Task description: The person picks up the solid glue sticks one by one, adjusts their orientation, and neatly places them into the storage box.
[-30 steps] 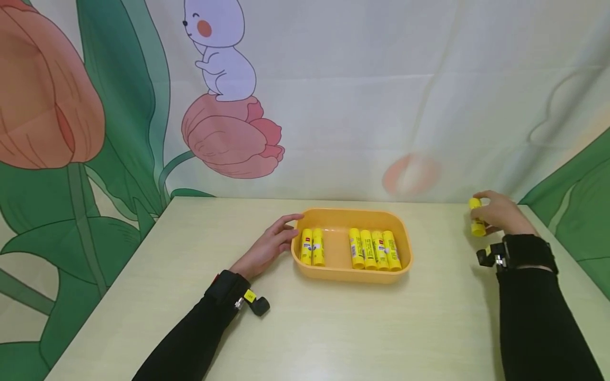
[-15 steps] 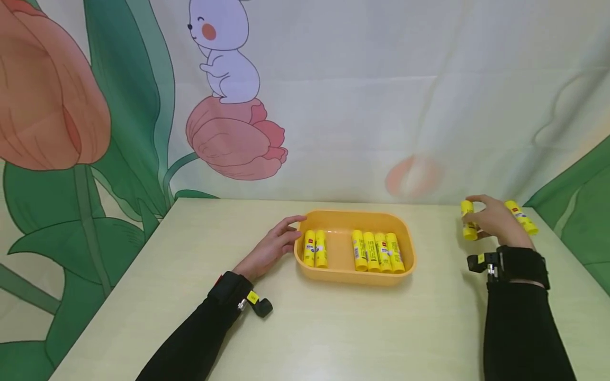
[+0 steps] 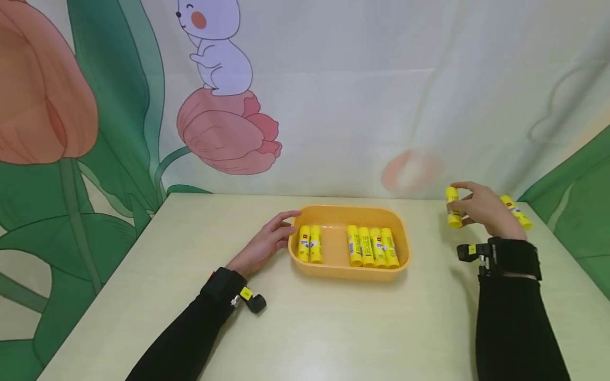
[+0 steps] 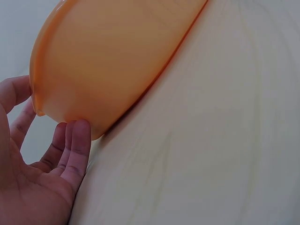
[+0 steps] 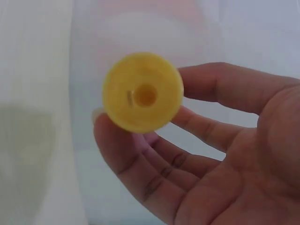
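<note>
My right hand [image 3: 486, 209] pinches a yellow glue stick [image 3: 453, 207] above the table's far right part. In the right wrist view the round end of the glue stick [image 5: 140, 91] faces the camera, between thumb and fingers. My left hand [image 3: 259, 243] is at the left end of an orange-yellow tray [image 3: 350, 272]. In the left wrist view its fingertips [image 4: 80, 131] touch the tray's outer wall [image 4: 108, 61] and rim. Inside the tray, two glue sticks [image 3: 310, 244] lie at the left and several more glue sticks [image 3: 371, 247] lie side by side at the right.
Another yellow glue stick [image 3: 516, 211] lies on the table behind the right hand, near the right edge. A printed cloth [image 3: 333, 106] hangs along the table's far edge. The pale table [image 3: 357, 333] extends in front of the tray.
My right hand has moved left toward the tray with the glue stick, uncovering another glue stick at the far right. The left hand stays at the tray's end.
</note>
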### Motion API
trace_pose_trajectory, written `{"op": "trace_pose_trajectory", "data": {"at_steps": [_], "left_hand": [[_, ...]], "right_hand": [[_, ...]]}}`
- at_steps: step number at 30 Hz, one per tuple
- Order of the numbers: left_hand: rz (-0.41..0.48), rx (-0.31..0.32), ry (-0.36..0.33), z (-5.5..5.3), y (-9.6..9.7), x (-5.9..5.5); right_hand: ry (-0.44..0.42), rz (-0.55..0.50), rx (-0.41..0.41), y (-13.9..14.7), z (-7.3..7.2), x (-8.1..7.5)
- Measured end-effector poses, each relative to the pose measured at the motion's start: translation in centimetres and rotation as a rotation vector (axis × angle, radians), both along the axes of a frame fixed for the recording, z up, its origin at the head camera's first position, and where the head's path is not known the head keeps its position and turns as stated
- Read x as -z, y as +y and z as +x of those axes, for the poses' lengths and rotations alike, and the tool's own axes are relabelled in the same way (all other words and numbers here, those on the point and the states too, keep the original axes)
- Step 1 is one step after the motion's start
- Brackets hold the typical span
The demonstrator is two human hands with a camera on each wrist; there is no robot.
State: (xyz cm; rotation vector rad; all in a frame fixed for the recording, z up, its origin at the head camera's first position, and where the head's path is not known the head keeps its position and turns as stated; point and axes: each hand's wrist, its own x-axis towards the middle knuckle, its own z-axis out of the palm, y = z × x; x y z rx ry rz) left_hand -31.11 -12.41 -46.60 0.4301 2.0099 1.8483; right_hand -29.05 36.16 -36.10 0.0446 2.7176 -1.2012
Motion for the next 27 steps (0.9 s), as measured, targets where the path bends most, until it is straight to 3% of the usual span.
{"op": "trace_pose_trajectory", "data": {"at_steps": [8,27], "left_hand": [[0.016,0.005,0.002,0.1,-0.1,-0.1],[0.035,0.015,-0.001,0.1,0.0,0.1]], "right_hand": [[0.004,0.005,-0.038,-2.1,0.0,-1.1],[0.105,0.034,-0.109,-6.9,0.0,-2.0]]}}
